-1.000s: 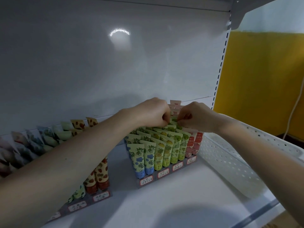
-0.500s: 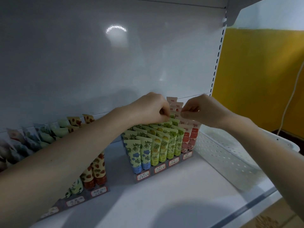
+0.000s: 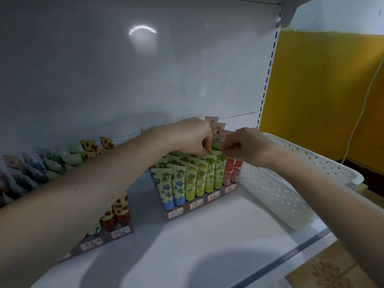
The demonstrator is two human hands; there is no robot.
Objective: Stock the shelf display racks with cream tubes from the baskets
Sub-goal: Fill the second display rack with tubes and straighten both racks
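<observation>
Hardly shifted since before — left hand (image 3: 193,136) and right hand (image 3: 248,146) stay over the right display rack (image 3: 196,205), fingers curled, pinching tops of rear-row cream tubes (image 3: 208,173) — white basket (image 3: 280,190) just beside.

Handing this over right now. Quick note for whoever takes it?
Hands: left hand and right hand both have fingers curled on the tops of the green tubes in the right rack, seemingly pinching one.
Done: right rack rows look filled; left rack is stocked, partly hidden by the arm.
The white basket stands right of the rack, contents not visible.
Left: seat this tube, check the basket.
</observation>
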